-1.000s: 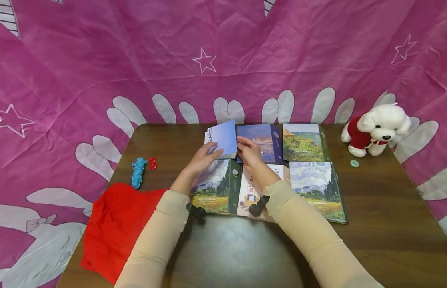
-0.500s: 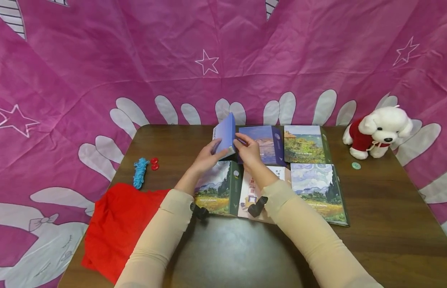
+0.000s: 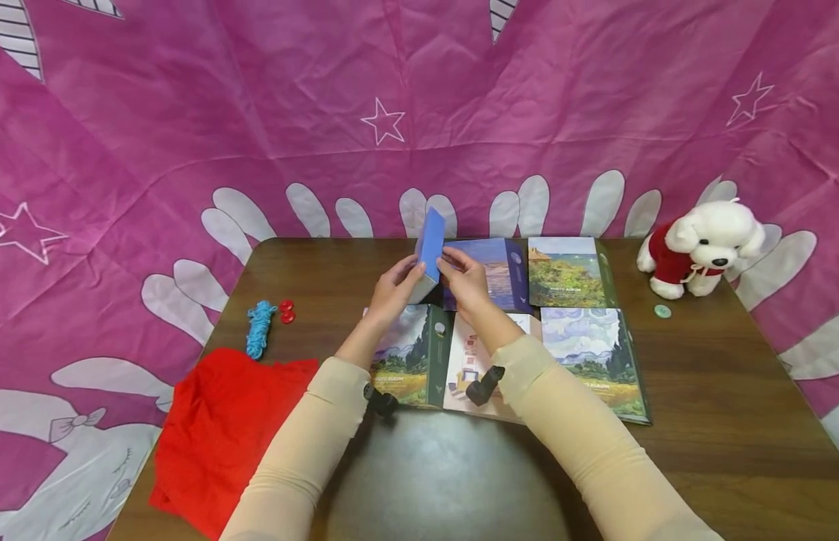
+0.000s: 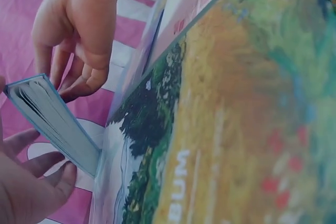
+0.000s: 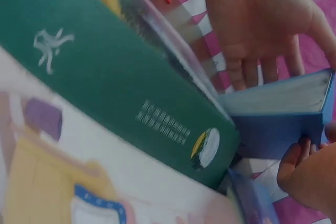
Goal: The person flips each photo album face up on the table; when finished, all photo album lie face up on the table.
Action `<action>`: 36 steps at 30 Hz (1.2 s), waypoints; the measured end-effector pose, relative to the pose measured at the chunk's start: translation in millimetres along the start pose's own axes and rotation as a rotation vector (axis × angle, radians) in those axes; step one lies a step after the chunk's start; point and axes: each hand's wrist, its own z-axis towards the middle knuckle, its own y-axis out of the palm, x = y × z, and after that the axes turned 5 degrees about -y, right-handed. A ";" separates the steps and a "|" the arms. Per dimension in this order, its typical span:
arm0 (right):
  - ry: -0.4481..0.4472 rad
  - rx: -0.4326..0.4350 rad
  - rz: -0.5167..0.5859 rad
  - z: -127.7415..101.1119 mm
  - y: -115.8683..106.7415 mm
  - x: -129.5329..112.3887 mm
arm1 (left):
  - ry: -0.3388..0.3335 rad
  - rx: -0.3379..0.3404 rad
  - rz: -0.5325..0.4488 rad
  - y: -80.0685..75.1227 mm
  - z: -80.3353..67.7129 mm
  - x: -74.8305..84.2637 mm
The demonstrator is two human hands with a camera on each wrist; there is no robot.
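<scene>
Hands on a blue album, seen from head and wrists. The left hand (image 3: 394,289) grips the left side of the blue album (image 3: 430,244), thumb opposite fingers; the right hand (image 3: 469,284) pinches its right side near the edge with bent fingers and thumb. The album is held on edge between them, steeply tilted, beyond the left landscape album (image 3: 412,357) and just left of the purple album (image 3: 505,263). Its page block (image 5: 283,98) faces the wearer. Whether the lower edge touches the landscape album or hangs just above it cannot be settled from these angles.

Surroundings, by the wearer's sides: in the near row, a pink album (image 3: 466,349) lies between the left landscape album and the right landscape album (image 3: 588,346); a seaside album (image 3: 564,270) lies right of the purple one. Red cloth (image 3: 236,428), blue yarn (image 3: 259,328) and red buttons (image 3: 287,312) lie to the left; a plush dog (image 3: 703,244) sits at the far right.

Handling, as judged: the step in hand appears to be control of the album's tilt. Even pressure across both covers should prevent the pages from fanning. Both hands are best rotated together, so that the spine does not twist, and the lower edge raised slightly before any change of angle, lest it scrape the printed cover nearby.
</scene>
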 end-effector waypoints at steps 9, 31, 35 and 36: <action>0.062 -0.174 -0.151 5.5 -1.7 15.4 | 0.154 0.172 0.062 -2.1 -2.5 -9.9; 0.068 -0.340 -0.408 6.7 -1.8 28.1 | 0.222 0.338 0.049 -16.9 -6.6 -20.2; 0.073 -0.405 -0.409 6.3 -1.3 28.9 | 0.153 0.350 -0.004 -21.0 -5.8 -23.3; 0.073 -0.414 -0.398 6.2 -1.4 29.3 | 0.139 0.346 -0.025 -21.7 -5.8 -23.5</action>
